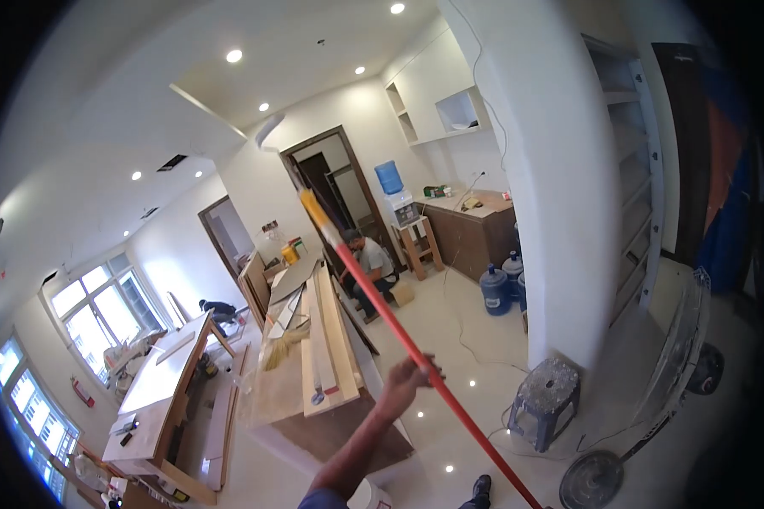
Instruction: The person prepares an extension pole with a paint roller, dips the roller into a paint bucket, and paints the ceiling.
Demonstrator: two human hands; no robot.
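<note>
My left hand (pixel 409 382) is wrapped around the red extension pole (pixel 388 318) of a paint roller. The pole slants from the bottom edge up toward the upper left, ending in a yellow handle (pixel 317 212). Beyond that, a pale, blurred roller head (pixel 269 133) is near the white wall above the door frame; whether it touches the wall I cannot tell. Of my right hand nothing shows, and the pole's lower end runs out of the frame. Below my left forearm stands a white bucket (pixel 370 495), partly hidden.
Boards (pixel 324 339) lie on a wooden counter ahead. A person (pixel 368 261) crouches by the doorway; another (pixel 219 310) bends at the far left beside a long worktable (pixel 166 373). To the right are a plastic stool (pixel 547 394), a fan (pixel 674 356) and water jugs (pixel 495 291).
</note>
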